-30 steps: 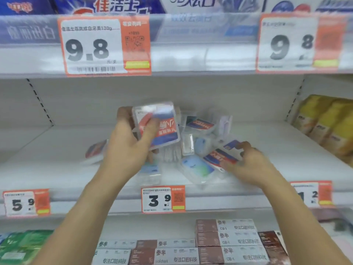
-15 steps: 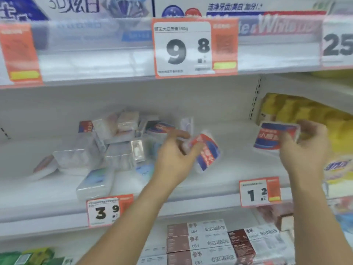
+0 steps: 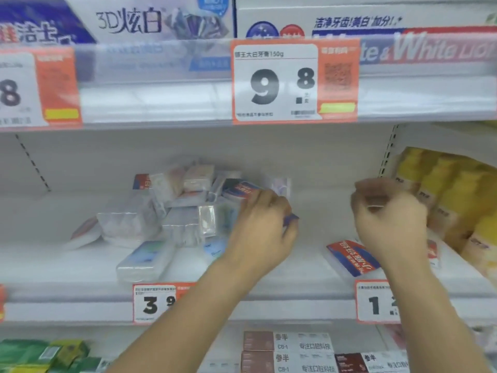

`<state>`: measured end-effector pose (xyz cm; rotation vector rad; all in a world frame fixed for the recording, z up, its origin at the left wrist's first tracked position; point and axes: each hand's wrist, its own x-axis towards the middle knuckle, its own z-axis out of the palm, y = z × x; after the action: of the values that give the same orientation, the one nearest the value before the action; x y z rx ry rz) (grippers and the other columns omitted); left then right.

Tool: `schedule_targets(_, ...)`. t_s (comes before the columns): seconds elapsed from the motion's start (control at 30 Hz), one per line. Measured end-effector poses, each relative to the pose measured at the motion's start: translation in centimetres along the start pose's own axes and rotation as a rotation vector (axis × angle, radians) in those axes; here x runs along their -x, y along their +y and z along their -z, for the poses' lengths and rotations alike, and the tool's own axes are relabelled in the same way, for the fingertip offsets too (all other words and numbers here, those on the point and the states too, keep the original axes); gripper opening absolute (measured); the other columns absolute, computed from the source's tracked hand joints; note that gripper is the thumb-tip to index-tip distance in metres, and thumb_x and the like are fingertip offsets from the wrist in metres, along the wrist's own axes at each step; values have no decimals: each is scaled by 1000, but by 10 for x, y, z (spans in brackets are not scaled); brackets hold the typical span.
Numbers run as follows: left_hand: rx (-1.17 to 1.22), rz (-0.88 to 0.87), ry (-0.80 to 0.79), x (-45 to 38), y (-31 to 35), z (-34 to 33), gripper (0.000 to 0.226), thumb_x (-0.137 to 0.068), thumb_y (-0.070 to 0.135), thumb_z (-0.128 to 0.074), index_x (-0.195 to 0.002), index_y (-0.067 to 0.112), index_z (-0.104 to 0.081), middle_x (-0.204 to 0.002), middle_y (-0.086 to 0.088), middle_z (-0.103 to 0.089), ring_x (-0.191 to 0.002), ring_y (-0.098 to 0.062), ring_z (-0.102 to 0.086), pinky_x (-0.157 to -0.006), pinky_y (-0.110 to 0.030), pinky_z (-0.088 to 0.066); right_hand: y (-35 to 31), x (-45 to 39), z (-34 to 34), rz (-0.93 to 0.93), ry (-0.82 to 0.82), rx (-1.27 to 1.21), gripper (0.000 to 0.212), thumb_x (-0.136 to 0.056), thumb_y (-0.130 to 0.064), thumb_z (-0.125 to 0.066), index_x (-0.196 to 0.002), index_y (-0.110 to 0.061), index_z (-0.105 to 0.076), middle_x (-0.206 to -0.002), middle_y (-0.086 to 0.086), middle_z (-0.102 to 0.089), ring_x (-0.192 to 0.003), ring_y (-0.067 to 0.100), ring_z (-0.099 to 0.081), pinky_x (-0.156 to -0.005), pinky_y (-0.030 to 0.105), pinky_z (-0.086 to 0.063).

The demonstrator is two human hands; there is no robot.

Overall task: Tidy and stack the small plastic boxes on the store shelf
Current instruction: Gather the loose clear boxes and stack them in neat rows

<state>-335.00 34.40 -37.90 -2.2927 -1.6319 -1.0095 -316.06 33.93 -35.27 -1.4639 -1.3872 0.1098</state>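
Observation:
A jumbled pile of small clear plastic boxes (image 3: 177, 214) lies on the middle white shelf (image 3: 309, 273), left of centre. My left hand (image 3: 262, 230) is at the pile's right edge and grips one box, of which only a blue corner (image 3: 292, 218) sticks out past the fingers. A red-and-blue labelled box (image 3: 352, 258) lies flat on the shelf to the right. Just above it hovers my right hand (image 3: 390, 219), blurred, with fingers curled and nothing seen in them.
Yellow packages (image 3: 454, 200) fill the shelf's right end, close to my right hand. Toothpaste cartons (image 3: 161, 20) sit on the shelf above, behind price tags (image 3: 293, 82). More cartons (image 3: 287, 348) stand on the shelf below. Bare shelf lies between the pile and the flat box.
My right hand has set its red-and-blue box flat on the shelf and let go. My left hand has dropped lower beside the pile, its box now mostly hidden.

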Motion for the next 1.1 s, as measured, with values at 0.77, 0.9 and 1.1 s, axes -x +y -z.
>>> schedule_targets(0.77,-50,90,-386,22,-121,73,46,-87,22,-66,-129,37,-55,-139,5,-39,-130,-16,-38,-97,-21,-33,-27,16,-133,-398,-504,348,83,-66,-50,-80,-135,-23,-42,-131,7,-52,-125,30,-47,-100,40,-40)
schedule_targets(0.9,-30,109,-383,15,-120,76,45,-87,24,-66,-128,36,-55,-130,7,-47,-120,-13,-46,-93,-19,-34,-23,7,-109,-462,-644,199,86,-53,-44,-92,-125,-14,-54,-117,2,-57,-106,22,-58,-82,31,-47)
schedule_targets(1.1,125,100,-395,13,-124,90,52,-81,16,-71,-121,44,-55,-123,16,-51,-114,-3,-49,-100,-19,-38,-19,3,-88,-351,-738,-90,51,-60,-26,-93,-105,-27,-69,-97,-2,-70,-81,14,-70,-65,22,-50)
